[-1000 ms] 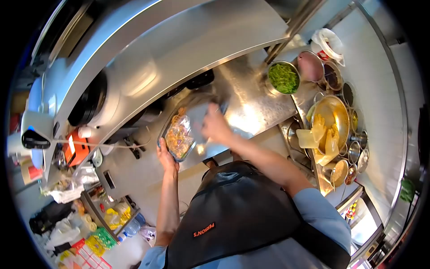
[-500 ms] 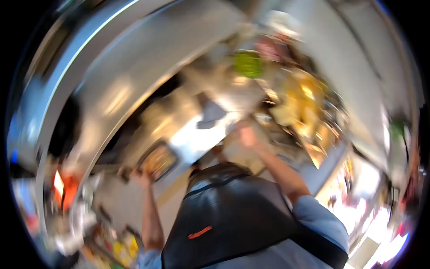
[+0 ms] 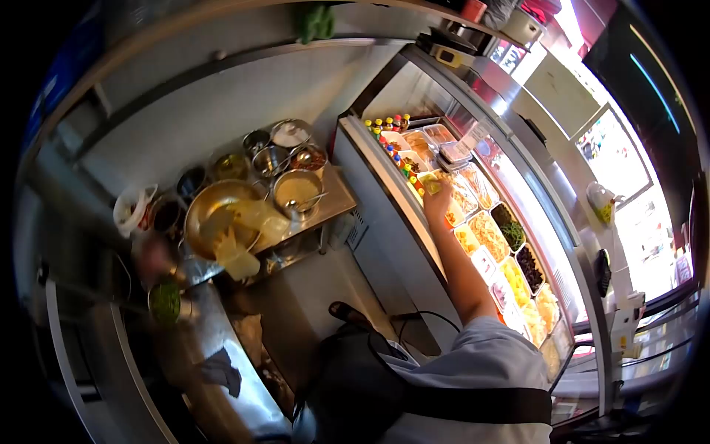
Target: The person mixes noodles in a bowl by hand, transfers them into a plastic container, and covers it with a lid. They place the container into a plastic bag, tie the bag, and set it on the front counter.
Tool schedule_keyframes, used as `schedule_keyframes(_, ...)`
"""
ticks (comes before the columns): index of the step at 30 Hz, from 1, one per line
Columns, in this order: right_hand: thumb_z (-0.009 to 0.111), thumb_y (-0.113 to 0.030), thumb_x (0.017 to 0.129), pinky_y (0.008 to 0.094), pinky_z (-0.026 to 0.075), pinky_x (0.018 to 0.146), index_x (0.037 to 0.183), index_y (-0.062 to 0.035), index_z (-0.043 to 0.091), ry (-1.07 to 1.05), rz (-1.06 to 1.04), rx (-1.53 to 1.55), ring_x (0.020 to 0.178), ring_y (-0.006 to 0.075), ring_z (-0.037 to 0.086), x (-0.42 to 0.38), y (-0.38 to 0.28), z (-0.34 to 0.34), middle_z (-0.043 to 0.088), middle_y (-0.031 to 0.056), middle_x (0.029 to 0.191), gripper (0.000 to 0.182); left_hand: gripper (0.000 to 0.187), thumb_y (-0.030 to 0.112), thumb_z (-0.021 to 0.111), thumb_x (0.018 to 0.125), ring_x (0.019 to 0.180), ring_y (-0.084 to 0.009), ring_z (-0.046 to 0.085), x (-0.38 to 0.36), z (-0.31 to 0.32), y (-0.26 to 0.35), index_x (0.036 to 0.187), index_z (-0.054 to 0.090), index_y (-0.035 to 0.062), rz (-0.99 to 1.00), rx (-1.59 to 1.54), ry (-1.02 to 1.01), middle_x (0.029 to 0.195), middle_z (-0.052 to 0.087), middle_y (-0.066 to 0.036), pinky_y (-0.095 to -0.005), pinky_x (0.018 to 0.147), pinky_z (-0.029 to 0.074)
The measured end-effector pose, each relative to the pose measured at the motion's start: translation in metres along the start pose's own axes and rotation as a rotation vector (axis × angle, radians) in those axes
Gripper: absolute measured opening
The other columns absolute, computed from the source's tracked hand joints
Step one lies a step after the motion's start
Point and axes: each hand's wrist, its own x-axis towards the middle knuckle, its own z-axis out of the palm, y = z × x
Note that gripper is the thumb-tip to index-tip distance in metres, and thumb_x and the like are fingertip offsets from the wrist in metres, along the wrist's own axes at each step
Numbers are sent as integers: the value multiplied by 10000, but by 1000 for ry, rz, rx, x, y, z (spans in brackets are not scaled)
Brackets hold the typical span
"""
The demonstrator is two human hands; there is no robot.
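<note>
A long chilled display case (image 3: 414, 185) with rows of food trays is reached into. The right hand (image 3: 439, 194) rests at a tray (image 3: 460, 198) near small sauce bottles (image 3: 405, 166); its grip cannot be made out. Bottles could be toppled by the forearm. The left hand is unseen.

Right hand (image 3: 438, 198) stretched out over a glass-fronted refrigerated display counter (image 3: 473, 111), resting at the near rim among rectangular tubs of toppings (image 3: 492, 237). At twelve o'clock from the hand, a row of small coloured sauce bottles (image 3: 386, 127). At nine o'clock, round steel pots of sauces (image 3: 296, 189) on a metal side table (image 3: 342, 194). At seven o'clock, a small bowl of chopped greens (image 3: 166, 302). Left hand out of sight.
</note>
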Motion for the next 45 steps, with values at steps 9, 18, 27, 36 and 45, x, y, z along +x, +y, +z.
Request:
schedule_keyframes(9,662,-260,936,370,502,608,1004,-39,765,-99,66,188,604,250,627,143,80,51,698,162,727,253,475,435,630,976,988,-326,666,39,36,149,1198,678,18,-127,-836,-434,1046,702,-171,-441,875,562)
schedule_keyframes(18,736,-28,909,276,579,729,1050,-5,738,-2038,-234,1103,856,126,699,-168,-281,-1,740,103,993,143,831,270,668,976,1419,-302,460,-27,-132,399,1636,187,117,217,-1792,-653,1532,465,-211,-452,1174,374)
schedule_keyframes(27,683,-26,949,215,442,594,1075,38,727,-2617,-610,1049,648,54,570,-344,-326,-217,708,40,836,148,1057,-140,497,853,1347,-408,537,-219,-223,156,1640,-6,355,155,-2080,353,1496,465,-279,-528,1077,511)
schedule_keyframes(36,699,115,808,311,543,701,1065,-33,731,-2329,-1491,1613,766,257,723,-476,-379,-430,743,153,907,298,1078,-108,583,864,1361,-440,511,-422,-282,-53,1640,-29,323,201,-2110,830,1499,447,-308,-567,1097,479)
schedule_keyframes(45,774,64,728,369,518,794,928,-80,756,-1614,-1574,1978,912,302,628,-551,-434,-489,659,141,1012,248,959,-47,560,950,1246,-377,625,-436,-309,-146,1647,-12,279,191,-2084,930,1348,601,-270,-473,1028,541)
